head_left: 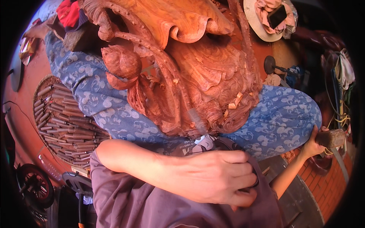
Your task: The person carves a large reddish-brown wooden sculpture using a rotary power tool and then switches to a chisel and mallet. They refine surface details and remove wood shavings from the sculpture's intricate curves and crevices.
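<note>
A large reddish-brown wood carving (190, 64) with curling leaf and bud shapes rests across my lap, on blue patterned trousers (281, 121). My left hand (220, 176) is curled into a fist just below the carving's lower edge, gripping a chisel. Its blurred blade (196, 118) points up at the wood. My right hand (313, 143) is out to the right, beside my knee, and holds a wooden mallet (332, 137) by its block-like head end. Pale wood chips (234, 102) lie on the carving.
A round basket (64, 121) packed with several wooden-handled tools sits at my left. A straw hat (262, 30) with cloth and a phone lies at the top right. Cords (342, 76) hang at the right, a fan (34, 186) is at the lower left, and brick floor (330, 186) shows at the lower right.
</note>
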The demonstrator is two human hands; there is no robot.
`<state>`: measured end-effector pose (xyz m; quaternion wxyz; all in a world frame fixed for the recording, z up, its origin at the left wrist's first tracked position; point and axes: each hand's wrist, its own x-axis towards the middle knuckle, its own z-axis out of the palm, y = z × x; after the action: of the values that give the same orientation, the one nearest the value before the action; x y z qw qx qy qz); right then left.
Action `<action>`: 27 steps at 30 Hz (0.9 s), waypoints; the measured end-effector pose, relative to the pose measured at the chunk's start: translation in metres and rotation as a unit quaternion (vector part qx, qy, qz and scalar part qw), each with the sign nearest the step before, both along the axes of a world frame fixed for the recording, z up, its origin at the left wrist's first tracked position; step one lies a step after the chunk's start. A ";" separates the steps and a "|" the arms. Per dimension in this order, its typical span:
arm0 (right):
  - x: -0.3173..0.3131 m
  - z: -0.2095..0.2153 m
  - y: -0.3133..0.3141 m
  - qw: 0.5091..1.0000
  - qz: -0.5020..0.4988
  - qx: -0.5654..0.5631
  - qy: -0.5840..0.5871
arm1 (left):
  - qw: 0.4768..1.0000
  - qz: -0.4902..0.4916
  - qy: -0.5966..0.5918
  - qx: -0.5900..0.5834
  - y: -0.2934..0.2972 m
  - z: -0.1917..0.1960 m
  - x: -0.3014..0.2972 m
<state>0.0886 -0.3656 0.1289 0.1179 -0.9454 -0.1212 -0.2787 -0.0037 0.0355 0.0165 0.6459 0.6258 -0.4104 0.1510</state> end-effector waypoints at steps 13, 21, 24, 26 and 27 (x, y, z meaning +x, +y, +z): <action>0.001 0.000 -0.001 0.999 0.018 -0.021 -0.023 | 0.973 -0.074 0.118 -0.185 0.017 -0.049 0.004; -0.001 0.001 -0.001 0.998 -0.018 -0.059 -0.026 | 0.971 -0.061 0.125 -0.196 0.015 -0.051 0.008; 0.000 0.001 0.004 0.998 -0.007 -0.056 -0.029 | 0.970 -0.059 0.128 -0.200 0.012 -0.052 0.005; 0.001 0.001 0.005 0.998 -0.001 -0.061 -0.031 | 0.970 -0.070 0.121 -0.197 0.013 -0.053 0.007; 0.001 0.001 0.005 0.997 -0.003 -0.069 -0.031 | 0.971 -0.076 0.118 -0.196 0.014 -0.053 0.008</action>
<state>0.0897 -0.3608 0.1304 0.0475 -0.9425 -0.1410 -0.2994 0.0043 0.0492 -0.0365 0.8092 0.4676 -0.3401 0.1045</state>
